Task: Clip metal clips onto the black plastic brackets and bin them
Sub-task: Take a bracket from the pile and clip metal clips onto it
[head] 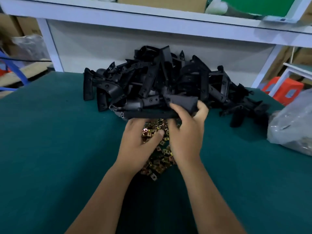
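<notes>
Both forearms reach forward over the green mat [50, 149] to a black plastic bracket [168, 108] held at the near foot of the bracket pile [160, 78]. The right hand [185, 134] curls its fingers and thumb round the bracket's right end. The left hand [136, 142] supports the bracket from beneath, fingers hidden under it and thumb free, above the heap of brass-coloured metal clips [160, 159] just nearer than the pile.
</notes>
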`<move>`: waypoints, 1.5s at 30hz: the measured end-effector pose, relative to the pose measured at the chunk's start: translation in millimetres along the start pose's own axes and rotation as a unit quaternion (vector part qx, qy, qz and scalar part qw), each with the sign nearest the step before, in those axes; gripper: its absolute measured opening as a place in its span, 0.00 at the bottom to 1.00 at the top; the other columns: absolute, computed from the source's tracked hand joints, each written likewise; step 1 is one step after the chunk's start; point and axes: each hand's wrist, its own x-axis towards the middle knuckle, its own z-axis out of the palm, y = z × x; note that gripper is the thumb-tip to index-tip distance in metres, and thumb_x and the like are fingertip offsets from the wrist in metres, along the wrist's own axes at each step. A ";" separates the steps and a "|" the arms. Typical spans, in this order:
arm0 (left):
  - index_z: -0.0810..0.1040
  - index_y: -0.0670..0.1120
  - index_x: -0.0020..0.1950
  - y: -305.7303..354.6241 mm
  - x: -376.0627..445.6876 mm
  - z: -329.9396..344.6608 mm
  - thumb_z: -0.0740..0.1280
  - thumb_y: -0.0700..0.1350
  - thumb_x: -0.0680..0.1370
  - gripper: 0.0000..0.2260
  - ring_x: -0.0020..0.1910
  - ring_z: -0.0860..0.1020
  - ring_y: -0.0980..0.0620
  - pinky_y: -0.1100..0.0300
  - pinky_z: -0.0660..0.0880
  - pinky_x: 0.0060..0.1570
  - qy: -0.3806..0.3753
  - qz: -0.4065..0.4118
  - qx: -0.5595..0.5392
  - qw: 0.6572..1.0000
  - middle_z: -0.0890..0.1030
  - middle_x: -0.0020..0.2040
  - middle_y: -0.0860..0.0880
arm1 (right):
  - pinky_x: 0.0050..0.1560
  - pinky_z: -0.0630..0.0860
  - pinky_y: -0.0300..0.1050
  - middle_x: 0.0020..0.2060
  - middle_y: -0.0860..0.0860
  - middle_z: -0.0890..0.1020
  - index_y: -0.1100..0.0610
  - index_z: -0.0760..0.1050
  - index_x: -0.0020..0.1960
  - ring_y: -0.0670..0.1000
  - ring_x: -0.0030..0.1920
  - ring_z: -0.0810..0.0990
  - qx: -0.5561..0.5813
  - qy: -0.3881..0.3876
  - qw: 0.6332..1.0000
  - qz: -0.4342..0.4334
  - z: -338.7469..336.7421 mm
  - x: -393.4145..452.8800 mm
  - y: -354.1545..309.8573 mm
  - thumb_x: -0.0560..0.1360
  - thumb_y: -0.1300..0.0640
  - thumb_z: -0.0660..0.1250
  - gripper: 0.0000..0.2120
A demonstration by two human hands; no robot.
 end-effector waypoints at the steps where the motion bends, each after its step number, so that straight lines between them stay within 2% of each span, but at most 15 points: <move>1: 0.76 0.56 0.62 6.5 -3.4 3.0 0.66 0.55 0.76 0.15 0.61 0.75 0.62 0.68 0.70 0.59 -0.005 -0.019 -0.073 0.997 0.80 0.57 0.62 | 0.61 0.75 0.54 0.73 0.51 0.60 0.49 0.79 0.64 0.53 0.61 0.74 0.016 0.000 1.000 0.006 1.1 -11.1 -0.9 0.77 0.58 0.70 0.16; 4: 0.77 0.48 0.63 13.1 -6.7 8.9 0.67 0.50 0.80 0.13 0.58 0.81 0.54 0.66 0.76 0.54 0.043 -0.102 -0.257 0.960 0.84 0.56 0.55 | 0.63 0.75 0.53 0.72 0.54 0.63 0.52 0.79 0.65 0.53 0.66 0.73 0.043 0.009 0.999 -0.024 0.9 -28.4 -1.1 0.77 0.60 0.69 0.17; 6: 0.77 0.45 0.63 10.5 -4.1 6.8 0.65 0.49 0.82 0.13 0.58 0.82 0.47 0.55 0.78 0.57 0.090 -0.173 -0.320 0.927 0.84 0.57 0.49 | 0.64 0.75 0.51 0.71 0.52 0.66 0.52 0.81 0.63 0.52 0.67 0.72 0.055 0.003 0.997 -0.059 -0.5 -35.7 -1.6 0.75 0.62 0.68 0.17; 8: 0.76 0.44 0.61 6.3 0.8 2.2 0.62 0.44 0.83 0.08 0.51 0.83 0.45 0.50 0.80 0.53 0.124 -0.203 -0.371 0.898 0.84 0.55 0.47 | 0.58 0.76 0.44 0.66 0.49 0.72 0.54 0.83 0.56 0.47 0.62 0.74 0.062 -0.008 0.995 -0.082 -1.9 -40.2 -2.6 0.74 0.61 0.65 0.14; 10: 0.76 0.45 0.57 0.1 5.5 -4.5 0.60 0.40 0.84 0.06 0.45 0.83 0.50 0.51 0.80 0.50 0.161 -0.215 -0.370 0.889 0.84 0.51 0.48 | 0.47 0.76 0.40 0.57 0.45 0.77 0.57 0.83 0.46 0.41 0.52 0.76 0.078 -0.006 0.994 -0.080 -3.7 -41.3 -1.6 0.73 0.62 0.63 0.10; 13: 0.77 0.48 0.58 -8.7 7.3 -16.5 0.59 0.39 0.84 0.08 0.51 0.84 0.45 0.53 0.81 0.51 0.174 -0.223 -0.361 0.889 0.84 0.55 0.49 | 0.41 0.76 0.45 0.47 0.44 0.78 0.56 0.79 0.43 0.43 0.44 0.76 0.069 -0.015 0.997 -0.013 -9.0 -37.4 4.8 0.74 0.62 0.61 0.08; 16: 0.76 0.50 0.55 -16.6 7.8 -26.3 0.60 0.42 0.84 0.06 0.54 0.83 0.42 0.58 0.81 0.45 0.185 -0.242 -0.344 0.888 0.84 0.54 0.51 | 0.54 0.75 0.51 0.54 0.46 0.77 0.52 0.79 0.56 0.48 0.53 0.76 -0.042 -0.097 0.993 0.056 -11.0 -29.9 16.8 0.78 0.57 0.62 0.10; 19: 0.73 0.49 0.61 -21.1 9.6 -29.8 0.59 0.44 0.85 0.07 0.51 0.84 0.43 0.55 0.82 0.43 0.182 -0.258 -0.362 0.877 0.82 0.60 0.49 | 0.64 0.67 0.51 0.62 0.49 0.74 0.52 0.73 0.68 0.52 0.62 0.68 -0.154 -0.211 0.962 0.077 -9.6 -25.5 23.3 0.77 0.44 0.63 0.22; 22: 0.67 0.50 0.68 -24.0 12.3 -28.3 0.56 0.47 0.86 0.11 0.49 0.85 0.48 0.53 0.83 0.43 0.179 -0.276 -0.368 0.870 0.80 0.62 0.49 | 0.59 0.66 0.48 0.58 0.48 0.76 0.51 0.76 0.65 0.53 0.61 0.67 -0.168 -0.247 0.954 0.036 -3.4 -25.8 25.1 0.76 0.43 0.66 0.20; 26: 0.71 0.54 0.57 -24.0 15.4 -26.1 0.58 0.46 0.85 0.05 0.45 0.85 0.57 0.61 0.80 0.38 0.185 -0.294 -0.422 0.838 0.80 0.57 0.52 | 0.55 0.71 0.45 0.51 0.47 0.79 0.50 0.82 0.55 0.51 0.59 0.71 -0.101 -0.253 0.962 0.024 1.0 -25.5 23.5 0.77 0.52 0.68 0.08; 29: 0.71 0.51 0.59 -23.6 15.2 -25.1 0.66 0.42 0.81 0.09 0.48 0.82 0.55 0.63 0.78 0.37 0.175 -0.298 -0.484 0.804 0.80 0.58 0.50 | 0.52 0.74 0.46 0.50 0.47 0.79 0.50 0.82 0.50 0.50 0.57 0.74 -0.086 -0.262 0.961 0.034 2.1 -24.2 23.5 0.77 0.54 0.69 0.04; 32: 0.71 0.50 0.59 -22.7 13.1 -21.9 0.70 0.39 0.78 0.14 0.48 0.85 0.53 0.59 0.80 0.41 0.149 -0.287 -0.486 0.812 0.81 0.59 0.48 | 0.50 0.75 0.46 0.50 0.47 0.80 0.50 0.81 0.52 0.51 0.56 0.75 -0.091 -0.255 0.962 0.035 0.6 -23.7 23.7 0.77 0.52 0.69 0.05; 37: 0.70 0.51 0.57 -24.2 11.0 -20.4 0.72 0.35 0.75 0.18 0.49 0.85 0.53 0.57 0.81 0.43 0.138 -0.271 -0.482 0.822 0.80 0.59 0.47 | 0.58 0.69 0.51 0.54 0.50 0.77 0.52 0.79 0.61 0.53 0.60 0.71 -0.183 -0.276 0.943 -0.026 -1.0 -30.1 13.7 0.72 0.33 0.65 0.27; 42: 0.67 0.49 0.60 -27.3 10.0 -11.7 0.75 0.32 0.71 0.25 0.48 0.85 0.54 0.54 0.81 0.47 0.175 -0.261 -0.477 0.821 0.79 0.55 0.47 | 0.56 0.67 0.50 0.52 0.51 0.79 0.51 0.80 0.58 0.54 0.59 0.72 -0.171 -0.266 0.947 -0.050 5.7 -30.3 6.9 0.74 0.39 0.68 0.20; 45: 0.68 0.51 0.59 -27.5 9.4 -4.0 0.77 0.34 0.69 0.27 0.50 0.84 0.53 0.47 0.80 0.53 0.187 -0.275 -0.437 0.836 0.80 0.55 0.49 | 0.55 0.66 0.49 0.49 0.49 0.80 0.51 0.81 0.54 0.53 0.56 0.74 -0.157 -0.251 0.954 -0.056 7.6 -29.9 6.1 0.75 0.42 0.68 0.14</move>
